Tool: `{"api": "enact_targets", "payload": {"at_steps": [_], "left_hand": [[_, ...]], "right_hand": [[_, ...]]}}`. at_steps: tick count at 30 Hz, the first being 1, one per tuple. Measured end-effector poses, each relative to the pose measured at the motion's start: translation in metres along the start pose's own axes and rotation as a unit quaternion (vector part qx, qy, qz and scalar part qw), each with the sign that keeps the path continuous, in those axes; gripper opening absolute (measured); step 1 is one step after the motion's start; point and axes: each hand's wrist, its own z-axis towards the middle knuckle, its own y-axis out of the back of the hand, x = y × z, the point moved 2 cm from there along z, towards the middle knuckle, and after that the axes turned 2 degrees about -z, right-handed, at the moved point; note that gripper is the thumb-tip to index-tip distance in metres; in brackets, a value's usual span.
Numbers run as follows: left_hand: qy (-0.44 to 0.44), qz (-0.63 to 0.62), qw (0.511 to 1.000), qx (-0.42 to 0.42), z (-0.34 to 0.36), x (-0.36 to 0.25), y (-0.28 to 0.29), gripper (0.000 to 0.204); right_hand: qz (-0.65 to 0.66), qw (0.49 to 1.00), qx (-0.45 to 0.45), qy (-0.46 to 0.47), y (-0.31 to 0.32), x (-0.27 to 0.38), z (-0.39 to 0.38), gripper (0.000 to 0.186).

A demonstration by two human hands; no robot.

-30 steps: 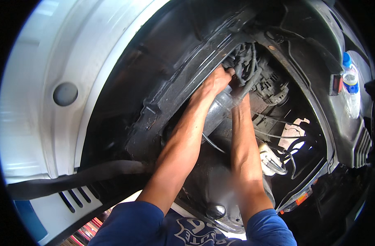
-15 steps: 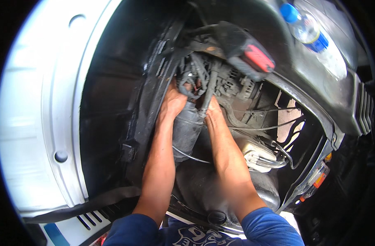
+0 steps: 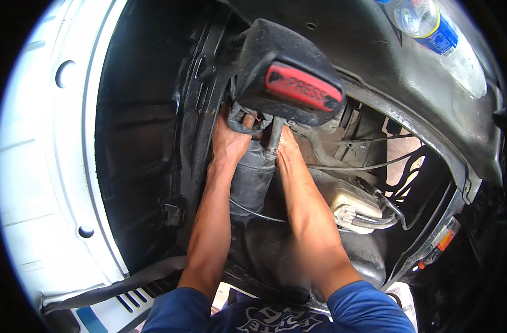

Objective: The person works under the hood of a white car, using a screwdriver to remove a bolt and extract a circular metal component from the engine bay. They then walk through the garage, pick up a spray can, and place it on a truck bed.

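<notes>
Black cabling [image 3: 238, 125] loops at the far end of the grey cylinder [image 3: 252, 180], with a stout hose [image 3: 275, 136] beside it on the cylinder's right. Both hands reach in along the cylinder, one on either side. To its left, the left hand [image 3: 230, 136] is against the cabling, fingers bent; how far they close, or whether they grip it, I cannot tell. To its right, the right hand [image 3: 288, 143] goes in behind the hose, its fingers hidden, so its spread and any hold cannot be told. Beyond the cylinder, a black block [image 3: 258, 58] with a red button [image 3: 303, 87] covers part of the view. Right of the cylinder sits a pale box [image 3: 358, 201]; well beyond, to the upper right, lies a clear bottle [image 3: 445, 41].
</notes>
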Motion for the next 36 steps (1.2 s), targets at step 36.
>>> {"api": "enact_targets", "payload": {"at_steps": [36], "left_hand": [[0.045,-0.05,0.996,-0.054,0.002,0.038,-0.017,0.051]], "right_hand": [[-0.296,0.954,0.021,0.045,0.014,0.008,-0.016,0.028]]}}
